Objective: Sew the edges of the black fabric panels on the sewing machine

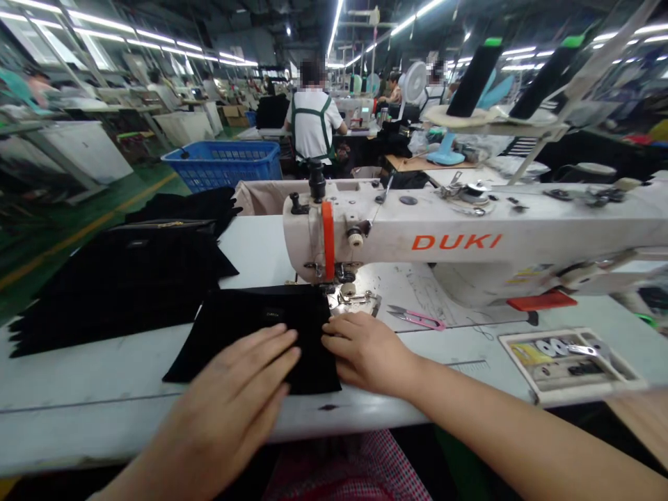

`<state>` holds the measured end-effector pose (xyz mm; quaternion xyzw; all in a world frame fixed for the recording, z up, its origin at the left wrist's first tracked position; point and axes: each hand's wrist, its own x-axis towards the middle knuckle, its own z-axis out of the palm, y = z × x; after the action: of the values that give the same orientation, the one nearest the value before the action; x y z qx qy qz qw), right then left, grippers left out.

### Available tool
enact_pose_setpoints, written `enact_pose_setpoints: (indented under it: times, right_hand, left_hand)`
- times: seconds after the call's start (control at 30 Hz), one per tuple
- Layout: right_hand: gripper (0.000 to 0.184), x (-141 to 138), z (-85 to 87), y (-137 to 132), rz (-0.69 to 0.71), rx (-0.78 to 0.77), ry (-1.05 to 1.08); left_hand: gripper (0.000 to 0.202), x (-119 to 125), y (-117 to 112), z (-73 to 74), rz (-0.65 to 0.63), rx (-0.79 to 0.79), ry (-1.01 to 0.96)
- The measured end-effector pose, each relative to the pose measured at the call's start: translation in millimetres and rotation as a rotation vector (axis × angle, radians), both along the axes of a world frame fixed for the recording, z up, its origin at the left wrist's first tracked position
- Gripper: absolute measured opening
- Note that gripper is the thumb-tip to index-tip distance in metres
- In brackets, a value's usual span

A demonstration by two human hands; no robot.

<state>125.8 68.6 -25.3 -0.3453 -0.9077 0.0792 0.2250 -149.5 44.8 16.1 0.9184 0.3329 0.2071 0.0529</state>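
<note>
A folded piece of black fabric (250, 341) lies on the white sewing table (94, 390), its far end just short of the presser foot (345, 275) of the DUKI sewing machine (443, 236). My left hand (245, 379) rests flat on the cloth's near part, fingers together. My right hand (365, 351) presses its fingertips on the cloth's right edge. Neither hand grips anything that I can see. Pink-handled thread snips (417, 319) lie to the right of my right hand, not touching it.
A pile of black fabric pieces (120, 292) lies on the table's left side. At the right stand an orange-handled tool (543, 300) and a tray of sewing parts (566, 365). Behind the machine are a blue plastic basket (224, 163) and a co-worker (313, 118) at another station.
</note>
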Motion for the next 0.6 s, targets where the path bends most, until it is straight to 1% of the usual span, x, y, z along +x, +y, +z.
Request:
enact_pose_setpoints:
  times: [0.07,0.1,0.17,0.23,0.27,0.37,0.43,0.47,0.53,0.6]
  right_hand:
    - [0.038,6,6.2,-9,0.012,-0.040,-0.020]
    - [0.041,10,9.7,-13,0.026,-0.058,-0.023]
    - [0.044,24,16.6,-16,0.018,-0.077,-0.023]
    - [0.044,39,21.7,-13,-0.070,-0.069,-0.047]
    - [0.043,46,23.1,-8,-0.126,-0.058,-0.074]
    - [0.030,55,20.9,15,-0.222,-0.020,-0.141]
    - [0.014,50,15.5,35,-0.270,0.012,-0.130]
    - [0.009,45,12.4,43,-0.307,0.025,-0.115]
    - [0.014,34,7.3,54,-0.362,0.043,-0.091]
    - [0.014,26,6.0,53,-0.351,0.046,-0.085]
  left_hand:
    - [0.049,26,11,-22.1,-0.069,-0.003,0.029]
    - [0.049,35,17,-30.1,-0.089,-0.027,0.039]
    - [0.041,40,28,-39.2,-0.105,-0.109,0.035]
    - [0.028,37,31,-41.7,-0.124,-0.149,0.019]
    - [0.028,35,29,-42.1,-0.127,-0.139,0.008]
    - [0.043,34,18,-45.4,-0.080,-0.048,0.028]
    - [0.050,38,12,-49.6,-0.026,-0.017,0.048]
    - [0.050,40,11,-51.4,-0.004,-0.020,0.043]
    - [0.046,40,13,-52.6,0.026,-0.058,-0.006]
    - [0.036,36,18,-49.6,0.126,-0.109,-0.108]
